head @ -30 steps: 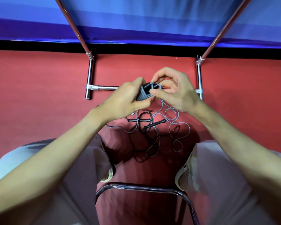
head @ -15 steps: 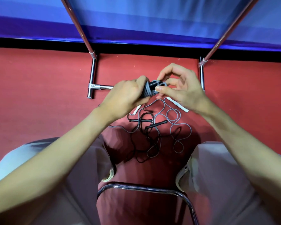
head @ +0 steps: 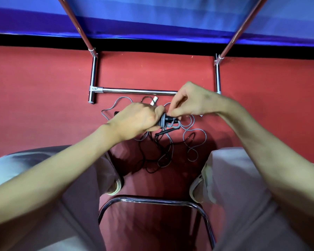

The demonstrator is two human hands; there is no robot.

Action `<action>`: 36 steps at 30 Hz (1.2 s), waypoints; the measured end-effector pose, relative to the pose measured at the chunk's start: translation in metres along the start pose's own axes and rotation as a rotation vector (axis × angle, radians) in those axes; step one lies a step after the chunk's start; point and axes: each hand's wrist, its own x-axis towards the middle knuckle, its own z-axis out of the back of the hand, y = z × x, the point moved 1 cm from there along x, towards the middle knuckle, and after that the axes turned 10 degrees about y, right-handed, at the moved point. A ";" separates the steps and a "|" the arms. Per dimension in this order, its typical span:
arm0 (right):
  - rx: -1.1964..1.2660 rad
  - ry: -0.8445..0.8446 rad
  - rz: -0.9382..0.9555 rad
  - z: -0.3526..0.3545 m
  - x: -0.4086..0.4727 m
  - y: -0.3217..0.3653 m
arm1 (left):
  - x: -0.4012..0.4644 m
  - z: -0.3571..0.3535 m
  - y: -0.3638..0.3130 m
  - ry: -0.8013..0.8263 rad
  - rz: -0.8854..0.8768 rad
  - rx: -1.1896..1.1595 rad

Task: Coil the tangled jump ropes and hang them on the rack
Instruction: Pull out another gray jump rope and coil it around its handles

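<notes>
I read this as a gym or sports hall rather than a home. Under my hands (head: 170,113) runs a red, carpet-like floor (head: 43,91), and beyond them a blue padded mat or wall panel (head: 161,17) sits above a black strip. A chrome tube rack (head: 134,91) stands on the floor just past the hands, tangled jump ropes (head: 170,147) lie below them, and a chrome chair frame (head: 152,201) sits nearest me.
</notes>
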 end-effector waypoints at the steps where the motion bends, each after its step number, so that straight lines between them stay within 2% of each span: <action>1: -0.079 0.035 -0.010 -0.001 0.000 0.001 | 0.001 -0.003 -0.001 0.015 -0.012 -0.001; 3: -0.219 0.082 -0.041 -0.006 0.001 0.002 | 0.003 -0.006 -0.003 0.045 -0.014 0.016; 6: -0.332 0.007 -0.074 -0.016 0.006 -0.002 | 0.004 -0.004 0.001 0.057 0.055 0.002; 15: -0.150 -0.384 -0.013 -0.012 0.001 0.014 | -0.002 0.027 0.003 -0.170 0.131 0.005; 18: 0.116 -0.494 0.035 -0.018 -0.009 0.020 | -0.006 0.040 -0.008 -0.241 0.172 0.017; 20: 0.315 -0.492 0.096 -0.022 -0.017 0.030 | -0.010 0.051 -0.018 -0.292 0.206 -0.032; 24: 0.739 -0.426 0.206 -0.021 -0.041 0.065 | -0.021 0.083 -0.041 -0.376 0.270 -0.128; 27: 1.005 -0.264 0.199 -0.011 -0.066 0.092 | -0.029 0.116 -0.052 -0.402 0.276 -0.170; 29: 0.963 -0.205 0.176 -0.004 -0.085 0.108 | -0.034 0.138 -0.057 -0.411 0.244 -0.151; 31: 0.796 -0.211 0.181 0.001 -0.104 0.125 | -0.039 0.160 -0.062 -0.406 0.217 -0.079; 36: 0.193 -0.445 0.241 0.003 -0.135 0.163 | -0.051 0.203 -0.071 -0.374 0.238 0.085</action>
